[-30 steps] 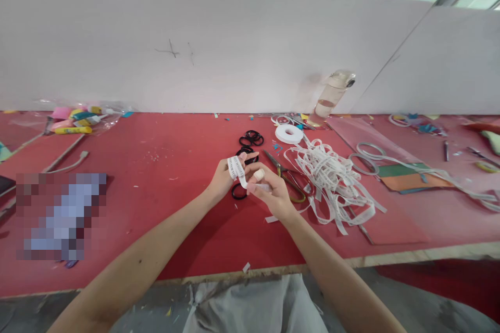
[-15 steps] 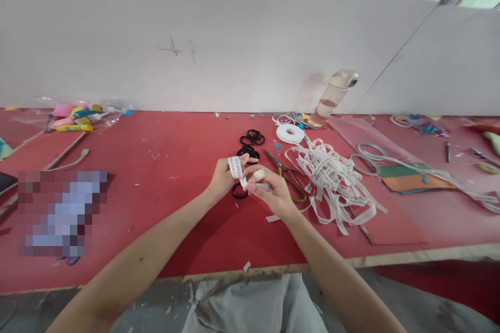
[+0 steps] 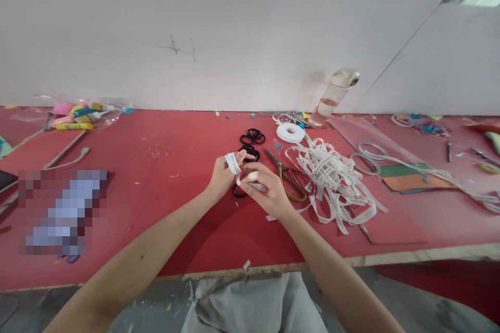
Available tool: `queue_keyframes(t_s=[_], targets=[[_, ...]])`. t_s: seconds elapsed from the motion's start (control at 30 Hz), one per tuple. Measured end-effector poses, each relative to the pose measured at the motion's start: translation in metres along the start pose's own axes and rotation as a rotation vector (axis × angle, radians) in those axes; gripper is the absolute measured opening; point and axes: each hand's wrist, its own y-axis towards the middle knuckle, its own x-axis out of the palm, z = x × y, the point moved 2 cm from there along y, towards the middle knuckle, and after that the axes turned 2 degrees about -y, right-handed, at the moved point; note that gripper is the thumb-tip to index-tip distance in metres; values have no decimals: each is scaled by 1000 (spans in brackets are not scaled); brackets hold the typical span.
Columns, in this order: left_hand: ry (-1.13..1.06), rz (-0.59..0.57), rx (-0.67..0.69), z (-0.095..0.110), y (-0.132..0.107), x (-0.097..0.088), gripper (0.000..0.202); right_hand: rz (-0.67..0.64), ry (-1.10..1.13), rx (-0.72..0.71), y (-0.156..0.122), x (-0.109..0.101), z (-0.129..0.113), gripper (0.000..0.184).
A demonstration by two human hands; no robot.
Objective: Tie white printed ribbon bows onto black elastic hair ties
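Observation:
Both my hands are together over the red table, on one white printed ribbon (image 3: pixel 233 163). My left hand (image 3: pixel 221 177) is closed on the ribbon, which crosses over its fingers with the dark lettering facing up. With its fingertips, my right hand (image 3: pixel 269 190) pinches the ribbon's lower stretch; a pale wrap (image 3: pixel 253 176) circles one of its fingers. Black elastic bands (image 3: pixel 252 137) lie just beyond my hands, and another black band (image 3: pixel 238 191) is partly hidden beneath them. Scissors (image 3: pixel 291 174) rest right of my right hand, beside a tangled pile of printed ribbon (image 3: pixel 332 177).
A white tape roll (image 3: pixel 290 132) lies behind the scissors, with a clear bottle (image 3: pixel 330 101) near the pale partition (image 3: pixel 234 52). Far left sits a plastic bag of colourful items (image 3: pixel 78 116); a blurred-out bluish object (image 3: pixel 66 213) lies nearer. Cards (image 3: pixel 414 178) and a cable (image 3: pixel 441 170) are at right.
The ribbon has been drawn slightly up and left across my left fingers, and its lower loop looks smaller. My right hand has shifted a little left; the things on the table stay put.

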Motion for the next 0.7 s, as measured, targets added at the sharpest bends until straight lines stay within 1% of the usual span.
queue_keyframes(t_s=[0.1, 0.2, 0.27, 0.37, 0.47, 0.6, 0.7], targets=[[-95, -13, -55, -1, 0, 1, 46, -15, -44, -26, -1, 2, 0, 9], [-130, -10, -93, -3, 2, 1, 52, -33, -101, -29, -2, 5, 1, 9], [-119, -24, -88, -3, 2, 2, 56, -62, -127, -38, -2, 7, 3, 10], [-68, -77, -66, -2, 1, 2, 65, -107, -151, -71, -4, 9, 4, 9], [11, -140, -57, -2, 0, 1, 72, -110, -158, -84, -5, 9, 5, 7], [83, -180, -31, -2, 1, -1, 64, -104, -151, -65, -6, 9, 6, 6], [39, -170, -48, -3, 1, 1, 60, -87, -120, -62, -4, 8, 4, 7]])
